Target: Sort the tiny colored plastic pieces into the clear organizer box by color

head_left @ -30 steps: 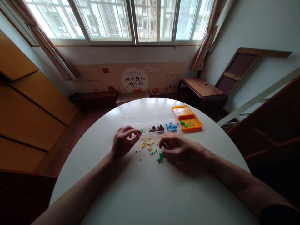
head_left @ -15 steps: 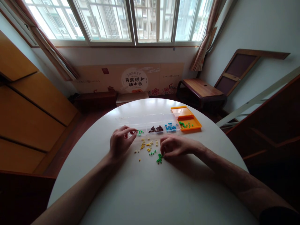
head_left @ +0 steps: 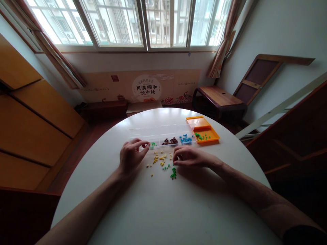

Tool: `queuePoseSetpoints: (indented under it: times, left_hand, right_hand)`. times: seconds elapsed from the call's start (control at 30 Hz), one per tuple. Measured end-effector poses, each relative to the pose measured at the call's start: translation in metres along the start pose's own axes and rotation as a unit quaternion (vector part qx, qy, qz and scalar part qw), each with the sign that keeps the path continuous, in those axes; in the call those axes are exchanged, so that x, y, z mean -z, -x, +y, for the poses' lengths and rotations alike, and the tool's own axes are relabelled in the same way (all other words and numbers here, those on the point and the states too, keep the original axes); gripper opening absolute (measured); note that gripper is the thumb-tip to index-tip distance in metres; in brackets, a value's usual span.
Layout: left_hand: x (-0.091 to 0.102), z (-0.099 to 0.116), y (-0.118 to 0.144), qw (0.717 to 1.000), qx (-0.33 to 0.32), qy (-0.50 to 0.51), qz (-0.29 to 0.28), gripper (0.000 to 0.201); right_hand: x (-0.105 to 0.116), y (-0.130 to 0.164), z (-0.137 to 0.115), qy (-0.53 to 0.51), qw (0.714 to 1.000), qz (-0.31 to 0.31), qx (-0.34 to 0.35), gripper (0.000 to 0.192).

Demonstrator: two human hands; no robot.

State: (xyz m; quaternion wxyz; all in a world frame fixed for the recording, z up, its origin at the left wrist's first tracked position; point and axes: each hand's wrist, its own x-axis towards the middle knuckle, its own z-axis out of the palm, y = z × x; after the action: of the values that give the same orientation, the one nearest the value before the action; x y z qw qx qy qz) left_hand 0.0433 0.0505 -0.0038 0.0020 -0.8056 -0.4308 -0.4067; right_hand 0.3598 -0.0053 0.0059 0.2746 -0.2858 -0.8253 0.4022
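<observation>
My left hand point(head_left: 133, 156) is over the left end of the clear plastic compartment box point(head_left: 160, 146), thumb and forefinger pinched together. What it holds, if anything, is too small to make out. My right hand point(head_left: 191, 157) hovers over the table just above a cluster of green bricks point(head_left: 173, 173), fingertips closed, with a speck of green at their tips. Small yellow bricks point(head_left: 162, 158) lie scattered between the hands. The box's front compartments hold light-green pieces point(head_left: 153, 144), dark brown pieces point(head_left: 173, 140) and blue pieces point(head_left: 186, 139).
An orange tray point(head_left: 214, 139) with several green bricks in it stands at the box's right end. The round white table point(head_left: 143, 211) has its far edge towards the window. A wooden chair point(head_left: 221, 96) stands beyond the table at the right.
My right hand has lifted slightly up and left from the green cluster, its fingertips now apart from it. My left hand stays almost where it was.
</observation>
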Motion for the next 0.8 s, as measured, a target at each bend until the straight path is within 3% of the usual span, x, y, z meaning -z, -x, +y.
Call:
queuePoseSetpoints:
  times: [0.17,0.33,0.6,0.8]
  left_hand:
    - [0.0,0.009,0.001,0.99,-0.13,0.04,-0.023,0.009]
    - [-0.006,0.028,0.006,0.962,-0.252,0.078,-0.066,0.015]
    - [-0.009,0.042,0.007,0.955,-0.279,0.093,-0.051,0.007]
    - [-0.008,0.043,0.005,0.948,-0.301,0.099,-0.033,0.013]
  right_hand:
    - [-0.017,-0.006,0.007,-0.037,0.993,0.111,0.009,0.029]
    - [-0.023,-0.01,0.01,-0.03,0.993,0.117,0.007,0.032]
    - [-0.023,-0.011,0.021,-0.026,0.993,0.11,0.024,0.032]
    - [-0.024,-0.011,0.018,-0.025,0.993,0.115,0.02,0.033]
